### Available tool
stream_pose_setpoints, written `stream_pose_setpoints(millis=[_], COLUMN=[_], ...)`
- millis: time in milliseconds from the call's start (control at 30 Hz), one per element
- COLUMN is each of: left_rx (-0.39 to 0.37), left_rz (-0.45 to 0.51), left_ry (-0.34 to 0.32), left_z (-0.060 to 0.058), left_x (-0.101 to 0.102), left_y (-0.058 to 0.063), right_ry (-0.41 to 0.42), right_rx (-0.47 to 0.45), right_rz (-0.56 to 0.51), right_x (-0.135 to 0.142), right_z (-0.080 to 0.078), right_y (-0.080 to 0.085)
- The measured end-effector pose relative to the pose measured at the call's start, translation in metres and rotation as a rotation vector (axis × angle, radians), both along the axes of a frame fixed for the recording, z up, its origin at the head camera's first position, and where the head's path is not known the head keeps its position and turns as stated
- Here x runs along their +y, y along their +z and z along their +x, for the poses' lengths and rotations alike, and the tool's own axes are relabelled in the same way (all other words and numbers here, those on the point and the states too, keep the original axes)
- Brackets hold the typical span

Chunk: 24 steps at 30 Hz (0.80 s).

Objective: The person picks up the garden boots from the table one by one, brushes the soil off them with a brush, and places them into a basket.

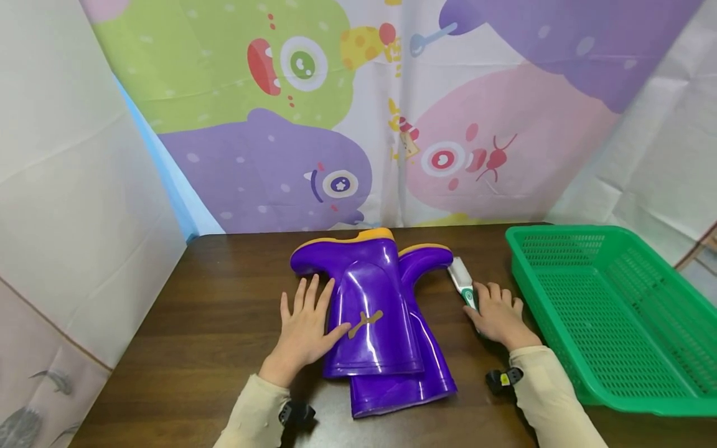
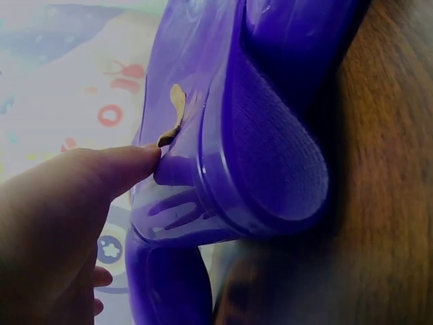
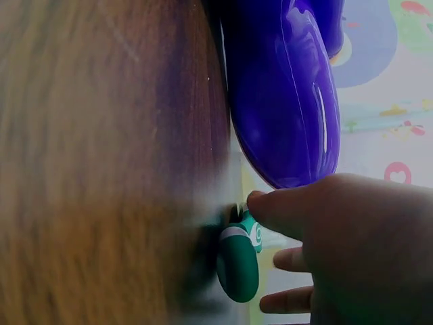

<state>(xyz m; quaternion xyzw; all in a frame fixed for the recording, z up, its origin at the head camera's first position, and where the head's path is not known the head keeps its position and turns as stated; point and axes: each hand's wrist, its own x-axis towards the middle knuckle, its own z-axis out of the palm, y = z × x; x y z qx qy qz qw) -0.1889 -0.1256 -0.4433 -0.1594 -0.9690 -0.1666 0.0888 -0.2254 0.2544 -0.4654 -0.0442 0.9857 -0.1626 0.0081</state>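
Two purple rubber boots with yellow soles lie on their sides, one partly over the other. My left hand rests at the upper boot with fingers spread, its thumb touching a brown, bone-shaped patch on the shaft. In the left wrist view the thumb tip meets that patch. The lower boot sticks out to the right, its toe close to a brush with a white head and green handle. Fingers relaxed, my right hand is beside that handle; whether it touches is unclear.
A green plastic basket with perforated walls stands on the right of the dark wooden table. Behind the table hangs a cartoon-printed curtain. A pale wall cloth borders the left side.
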Motion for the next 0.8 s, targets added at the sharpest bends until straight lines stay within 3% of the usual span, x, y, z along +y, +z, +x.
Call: stream_pose_setpoints(millis=[467,800], left_rx=[-0.069,-0.056], left_rz=[-0.026,-0.027], left_ry=[0.006,0.007], left_z=[-0.0031,-0.0024], left_x=[0.0012,0.0014], left_y=[-0.0084,-0.0095], right_ry=[0.002,-0.014], right_rx=[-0.023,-0.009], right_rz=[0.036,0.066], right_x=[-0.0029,-0.0068], right_z=[0.0007,0.0003], right_y=[-0.0019,-0.0012])
